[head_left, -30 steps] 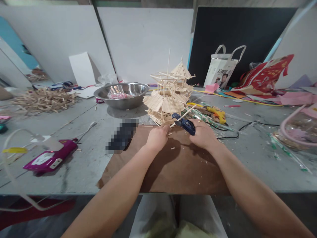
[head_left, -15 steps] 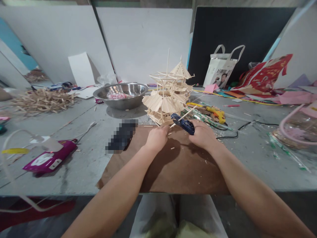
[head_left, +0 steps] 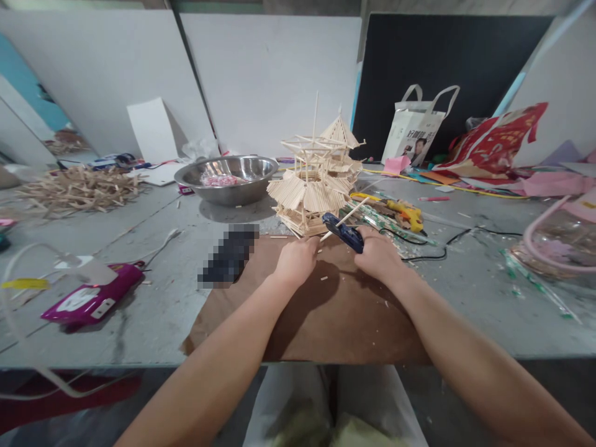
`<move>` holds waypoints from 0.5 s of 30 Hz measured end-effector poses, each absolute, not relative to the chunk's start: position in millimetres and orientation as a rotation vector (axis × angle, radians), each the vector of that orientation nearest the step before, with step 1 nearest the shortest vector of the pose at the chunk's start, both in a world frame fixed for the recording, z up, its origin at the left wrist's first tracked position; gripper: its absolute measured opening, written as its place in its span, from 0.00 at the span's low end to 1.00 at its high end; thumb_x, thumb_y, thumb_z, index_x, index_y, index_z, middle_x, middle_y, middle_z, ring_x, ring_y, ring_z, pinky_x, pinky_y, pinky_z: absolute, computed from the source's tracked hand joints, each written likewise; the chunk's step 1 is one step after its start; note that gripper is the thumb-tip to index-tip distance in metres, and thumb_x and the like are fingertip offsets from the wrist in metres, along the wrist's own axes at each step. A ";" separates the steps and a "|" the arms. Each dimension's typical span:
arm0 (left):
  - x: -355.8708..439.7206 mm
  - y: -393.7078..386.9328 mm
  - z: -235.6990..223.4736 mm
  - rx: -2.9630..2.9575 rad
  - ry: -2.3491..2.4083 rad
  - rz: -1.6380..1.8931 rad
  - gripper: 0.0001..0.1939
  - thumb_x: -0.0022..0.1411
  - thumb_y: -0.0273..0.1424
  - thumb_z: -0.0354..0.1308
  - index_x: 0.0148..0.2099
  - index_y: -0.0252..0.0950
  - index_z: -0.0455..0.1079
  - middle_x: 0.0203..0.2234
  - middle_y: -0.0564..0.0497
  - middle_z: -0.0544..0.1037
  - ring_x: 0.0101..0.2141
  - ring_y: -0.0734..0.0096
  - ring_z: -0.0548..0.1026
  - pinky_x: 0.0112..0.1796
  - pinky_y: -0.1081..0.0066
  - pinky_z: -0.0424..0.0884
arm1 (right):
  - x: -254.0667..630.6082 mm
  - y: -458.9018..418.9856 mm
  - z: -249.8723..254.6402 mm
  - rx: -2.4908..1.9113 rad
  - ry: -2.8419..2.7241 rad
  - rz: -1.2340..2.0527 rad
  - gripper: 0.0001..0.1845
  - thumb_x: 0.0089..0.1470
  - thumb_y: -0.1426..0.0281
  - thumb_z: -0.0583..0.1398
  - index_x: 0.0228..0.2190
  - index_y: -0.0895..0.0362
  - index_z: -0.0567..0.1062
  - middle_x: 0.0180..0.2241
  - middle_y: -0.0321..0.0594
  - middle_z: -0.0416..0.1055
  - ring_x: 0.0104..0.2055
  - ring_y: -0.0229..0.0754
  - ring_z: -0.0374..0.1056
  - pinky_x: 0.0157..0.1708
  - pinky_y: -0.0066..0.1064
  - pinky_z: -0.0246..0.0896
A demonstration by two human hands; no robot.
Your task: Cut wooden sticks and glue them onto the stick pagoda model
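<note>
My left hand (head_left: 298, 259) is closed around the lower end of a thin wooden stick (head_left: 350, 212), which slants up to the right. In my right hand (head_left: 379, 253) is a dark blue hand tool (head_left: 343, 232), perhaps a cutter, its front end against the stick; its exact kind is hard to make out. Both hands are over a brown sheet (head_left: 354, 316) with small stick pieces (head_left: 325, 278) on it. Just behind them stands a pagoda-like model (head_left: 321, 195) built of wooden sticks, with tiered roofs. My fingertips are partly hidden.
A steel basin (head_left: 228, 192) stands behind left, near a heap of sticks (head_left: 84, 189). A dark pixelated object (head_left: 228, 254) lies beside the sheet. Further left is a purple power strip (head_left: 95, 298). To the right are a yellow glue gun (head_left: 410, 214), black cable and a plastic container (head_left: 559, 239).
The blue tool and my right hand have shifted very slightly. Both hands keep their hold, and the stick stays at about the same slant.
</note>
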State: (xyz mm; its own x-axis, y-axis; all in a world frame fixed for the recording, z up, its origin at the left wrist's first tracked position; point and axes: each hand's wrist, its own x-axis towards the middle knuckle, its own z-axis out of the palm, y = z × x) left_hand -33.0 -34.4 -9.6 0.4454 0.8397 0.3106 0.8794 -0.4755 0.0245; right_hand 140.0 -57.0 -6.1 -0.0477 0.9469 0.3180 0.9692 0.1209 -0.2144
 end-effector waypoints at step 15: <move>-32.5 -35.9 -8.3 -2.546 -1.566 -0.393 0.13 0.57 0.32 0.40 0.33 0.34 0.65 0.26 0.47 0.72 0.29 0.68 0.70 0.29 0.72 0.61 | 140.0 -55.6 -4.3 -1.971 -2.055 -0.025 0.15 0.39 0.67 0.52 0.34 0.57 0.65 0.29 0.43 0.70 0.31 0.45 0.65 0.29 0.30 0.54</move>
